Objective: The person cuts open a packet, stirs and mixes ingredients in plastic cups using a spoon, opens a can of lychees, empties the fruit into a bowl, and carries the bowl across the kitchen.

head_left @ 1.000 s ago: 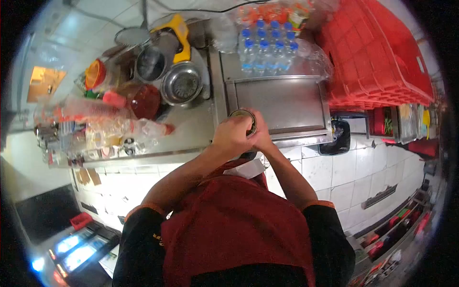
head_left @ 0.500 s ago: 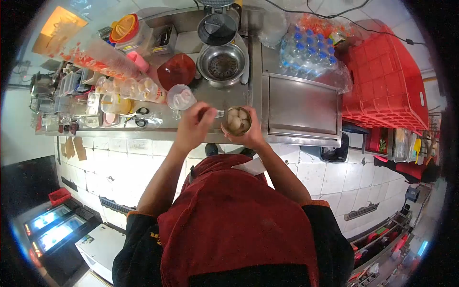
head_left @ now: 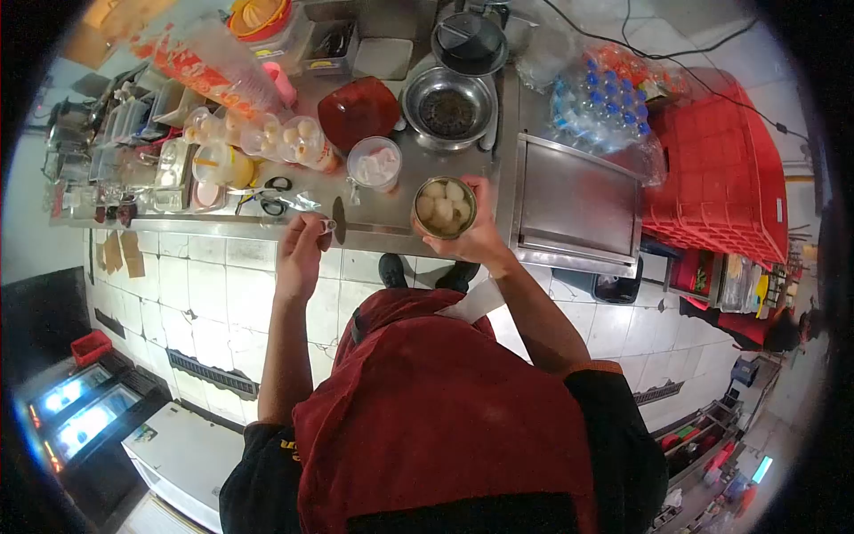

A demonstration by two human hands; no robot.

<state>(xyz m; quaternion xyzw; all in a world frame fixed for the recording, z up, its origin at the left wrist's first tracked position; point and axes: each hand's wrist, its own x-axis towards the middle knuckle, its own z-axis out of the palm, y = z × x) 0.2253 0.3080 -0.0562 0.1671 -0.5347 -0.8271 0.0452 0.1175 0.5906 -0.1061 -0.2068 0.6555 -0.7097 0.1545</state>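
My right hand is wrapped round an opened can with pale round pieces in liquid, held over the counter's front edge. My left hand pinches the can lid by its ring pull at the counter edge, left of the can. Between and behind my hands stands a clear plastic cup with something whitish inside. Behind that cup are a red square bowl and a round metal bowl. Scissors lie on the counter beyond my left hand.
Several lidded cups lie in a row at the left, near a cup of yellow liquid. A steel tray is right of the can. Behind it are packed bottles, with a red crate at the far right.
My left hand has moved away from the can to the left, carrying the detached lid. The can's contents are now exposed, while my right hand still holds it. The camera view has shifted.
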